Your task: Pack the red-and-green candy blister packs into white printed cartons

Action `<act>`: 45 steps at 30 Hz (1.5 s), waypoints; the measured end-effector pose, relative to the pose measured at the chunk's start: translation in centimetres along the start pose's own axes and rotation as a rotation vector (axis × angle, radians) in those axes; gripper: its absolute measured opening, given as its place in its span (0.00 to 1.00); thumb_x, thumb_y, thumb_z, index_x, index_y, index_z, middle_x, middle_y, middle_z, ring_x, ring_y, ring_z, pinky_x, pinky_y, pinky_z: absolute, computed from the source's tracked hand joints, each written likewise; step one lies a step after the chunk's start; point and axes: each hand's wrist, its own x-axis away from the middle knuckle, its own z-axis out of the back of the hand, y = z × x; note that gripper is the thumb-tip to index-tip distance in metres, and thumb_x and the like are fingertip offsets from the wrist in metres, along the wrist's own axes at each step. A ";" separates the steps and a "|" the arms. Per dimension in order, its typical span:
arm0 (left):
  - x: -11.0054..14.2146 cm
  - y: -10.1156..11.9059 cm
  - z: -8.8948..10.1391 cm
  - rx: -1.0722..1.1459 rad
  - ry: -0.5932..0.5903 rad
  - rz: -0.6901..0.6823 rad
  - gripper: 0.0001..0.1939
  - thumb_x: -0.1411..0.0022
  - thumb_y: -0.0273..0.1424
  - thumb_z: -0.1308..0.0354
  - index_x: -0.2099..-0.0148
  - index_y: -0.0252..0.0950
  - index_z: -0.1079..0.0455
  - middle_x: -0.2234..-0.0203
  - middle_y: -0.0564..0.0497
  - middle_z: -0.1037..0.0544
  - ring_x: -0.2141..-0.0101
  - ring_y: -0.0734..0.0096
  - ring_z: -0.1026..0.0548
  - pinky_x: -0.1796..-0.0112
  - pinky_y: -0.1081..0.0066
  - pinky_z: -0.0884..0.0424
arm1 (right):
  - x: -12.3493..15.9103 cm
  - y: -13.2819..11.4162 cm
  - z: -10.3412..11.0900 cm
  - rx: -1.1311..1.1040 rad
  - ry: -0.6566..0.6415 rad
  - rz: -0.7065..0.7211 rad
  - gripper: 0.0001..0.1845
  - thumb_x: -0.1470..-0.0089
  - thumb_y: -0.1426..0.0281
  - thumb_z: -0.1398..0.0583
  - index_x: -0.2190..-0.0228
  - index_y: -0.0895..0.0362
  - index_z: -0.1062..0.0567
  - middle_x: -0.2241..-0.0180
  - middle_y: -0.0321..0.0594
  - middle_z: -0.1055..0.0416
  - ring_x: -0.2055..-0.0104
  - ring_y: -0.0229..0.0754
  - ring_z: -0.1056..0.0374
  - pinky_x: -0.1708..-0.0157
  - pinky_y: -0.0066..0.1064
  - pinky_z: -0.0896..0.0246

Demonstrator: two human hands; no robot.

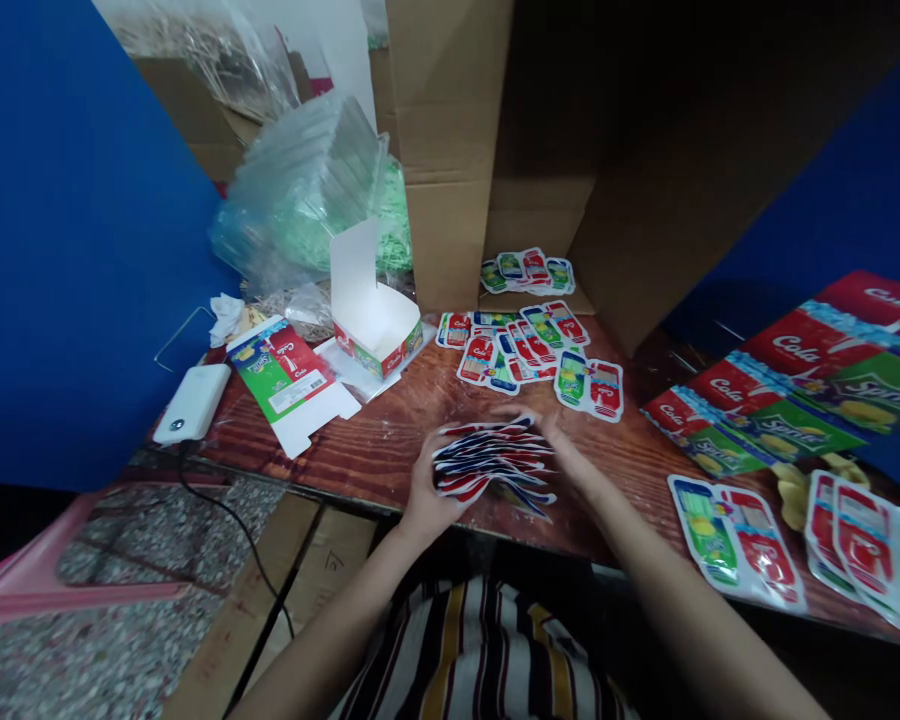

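Observation:
Between my two hands, just over the table's front edge, is a thick stack of soda-print sachets (491, 462), seen edge-on with its layers fanned apart. My left hand (433, 485) wraps the stack's left side. My right hand (559, 450) closes on its right side, with fingers reaching round the far edge. Beyond the hands lies a loose pile of similar red and green sachets (521, 345). To the left of that pile stands an open white-lined carton (379, 325), its lid upright. A flat unfolded carton (289, 375) lies further left.
A white power bank (193, 403) with a black cable sits at the left edge. More sachets (739, 540) and printed cartons (802, 375) are at right. A tall cardboard box (450, 150) and clear plastic trays (307, 170) stand behind, between blue panels (82, 250).

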 end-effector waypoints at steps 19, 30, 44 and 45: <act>-0.3 -1.0 0.0 0.159 0.021 0.346 0.35 0.54 0.31 0.30 0.45 0.41 0.42 0.53 0.47 0.27 0.52 0.62 0.26 0.48 0.59 0.31 | 3.7 1.7 -3.6 0.314 0.318 0.199 0.58 0.56 0.64 0.31 0.35 0.48 0.61 0.39 0.50 0.44 0.39 0.51 0.42 0.39 0.49 0.50; -1.0 -1.2 0.8 0.160 -0.064 0.266 0.30 0.54 0.28 0.31 0.50 0.40 0.39 0.56 0.49 0.24 0.56 0.62 0.24 0.51 0.56 0.28 | 2.4 2.8 -2.6 0.402 0.252 0.340 0.32 0.55 0.68 0.33 0.47 0.55 0.34 0.47 0.47 0.33 0.47 0.49 0.33 0.44 0.46 0.41; -5.1 0.9 1.3 0.407 -0.138 0.754 0.30 0.62 0.27 0.28 0.54 0.32 0.30 0.63 0.46 0.19 0.63 0.58 0.21 0.59 0.60 0.25 | 1.8 0.5 -2.8 0.144 0.333 0.042 0.52 0.52 0.59 0.33 0.36 0.49 0.56 0.41 0.47 0.38 0.44 0.50 0.35 0.47 0.47 0.35; -5.3 1.0 1.3 0.467 -0.140 0.877 0.28 0.62 0.26 0.29 0.55 0.31 0.29 0.65 0.46 0.19 0.65 0.59 0.21 0.59 0.61 0.24 | 1.9 0.2 -2.7 0.170 0.347 0.061 0.53 0.51 0.58 0.34 0.35 0.47 0.60 0.37 0.46 0.44 0.39 0.50 0.41 0.44 0.46 0.38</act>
